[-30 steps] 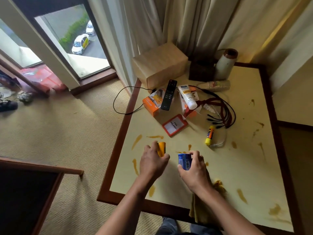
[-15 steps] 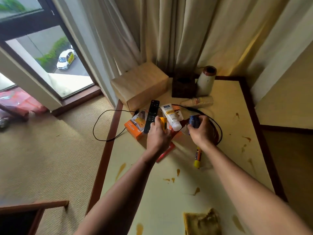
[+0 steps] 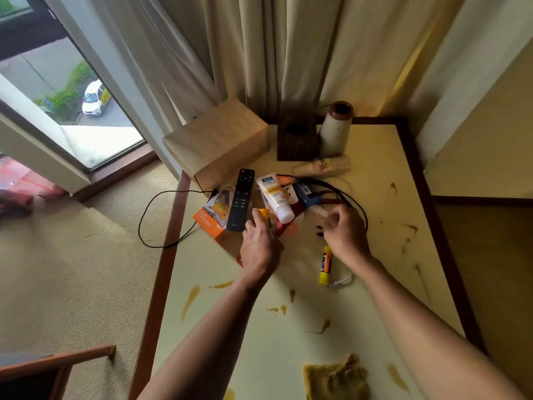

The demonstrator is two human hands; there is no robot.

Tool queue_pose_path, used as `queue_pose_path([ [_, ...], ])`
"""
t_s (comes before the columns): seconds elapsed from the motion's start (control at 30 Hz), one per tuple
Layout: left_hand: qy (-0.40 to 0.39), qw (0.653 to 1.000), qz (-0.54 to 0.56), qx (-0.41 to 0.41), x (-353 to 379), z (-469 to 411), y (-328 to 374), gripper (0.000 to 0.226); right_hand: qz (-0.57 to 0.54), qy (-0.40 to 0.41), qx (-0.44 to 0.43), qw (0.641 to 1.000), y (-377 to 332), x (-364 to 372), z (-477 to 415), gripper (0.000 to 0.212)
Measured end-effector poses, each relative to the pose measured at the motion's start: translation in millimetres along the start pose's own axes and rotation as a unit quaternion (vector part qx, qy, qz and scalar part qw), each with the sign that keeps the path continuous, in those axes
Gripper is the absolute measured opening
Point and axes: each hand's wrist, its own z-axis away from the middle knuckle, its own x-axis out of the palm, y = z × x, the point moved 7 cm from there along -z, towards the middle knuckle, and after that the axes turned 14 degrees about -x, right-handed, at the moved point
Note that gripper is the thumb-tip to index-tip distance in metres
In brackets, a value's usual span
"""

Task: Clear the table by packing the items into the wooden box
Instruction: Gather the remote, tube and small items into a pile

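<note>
Now, left hand (image 3: 261,246) around yellow tube (image 3: 264,215).

The orange cardboard box (image 3: 212,219) says "FAST CHARGER" in white letters on its side. The white squeeze tube (image 3: 275,197) has a blue label and small print, too blurry to read. The long black remote control (image 3: 240,200) has a tiny pale logo at its near end, too small to read.

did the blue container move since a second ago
Yes. The blue container moved toward the wooden box: earlier well short of the white tube, now beside it.
</note>
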Motion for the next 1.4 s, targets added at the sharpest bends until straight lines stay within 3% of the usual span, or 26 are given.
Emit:
queue_pose_path([
  [0.13, 0.046, 0.998, -0.032, 0.025, -2.4, 30.1, 5.5, 0.073, 0.032, -0.085, 0.076, 0.993, 28.1, 14.0, 52.6, 0.032],
  [0.27, 0.102, 0.977, -0.056, 0.176, 6.2, 75.1, 27.7, 0.065, 0.051, -0.115, 0.085, 0.988, 30.4, 28.4, 66.2, 0.051],
  [0.43, 0.029, 0.944, -0.173, 0.279, 46.4, 75.6, 32.1, 0.054, -0.011, -0.072, 0.117, 0.99, 30.8, 15.5, 63.8, 0.022],
  [0.57, 0.055, 0.904, -0.236, 0.353, 67.0, 65.5, 42.6, 0.061, -0.085, 0.021, 0.124, 0.988, 38.4, -12.6, 37.8, 0.016],
  [0.7, 0.054, 0.902, -0.246, 0.35, 80.6, 59.3, 53.5, 0.071, -0.071, 0.083, 0.075, 0.991, 33.2, -36.5, -18.1, 0.019],
  [0.93, 0.023, 0.92, -0.257, 0.295, 99.2, 48.6, 38.1, 0.073, -0.07, -0.013, 0.007, 0.997, 17.1, -3.3, -82.4, 0.017],
  [1.03, 0.022, 0.922, -0.252, 0.294, 96.4, 47.9, 39.7, 0.072, -0.052, -0.041, 0.011, 0.998, 23.8, 2.0, -78.9, 0.027],
  [1.2, -0.003, 0.921, -0.263, 0.289, 96.9, 42.2, 35.1, 0.07, -0.088, 0.014, -0.028, 0.996, 31.1, -23.2, 5.7, 0.014],
  [1.4, -0.004, 0.914, -0.236, 0.331, 82.0, 56.1, 39.6, 0.068, -0.006, 0.006, -0.096, 0.995, 55.6, -11.9, 171.5, 0.014],
])
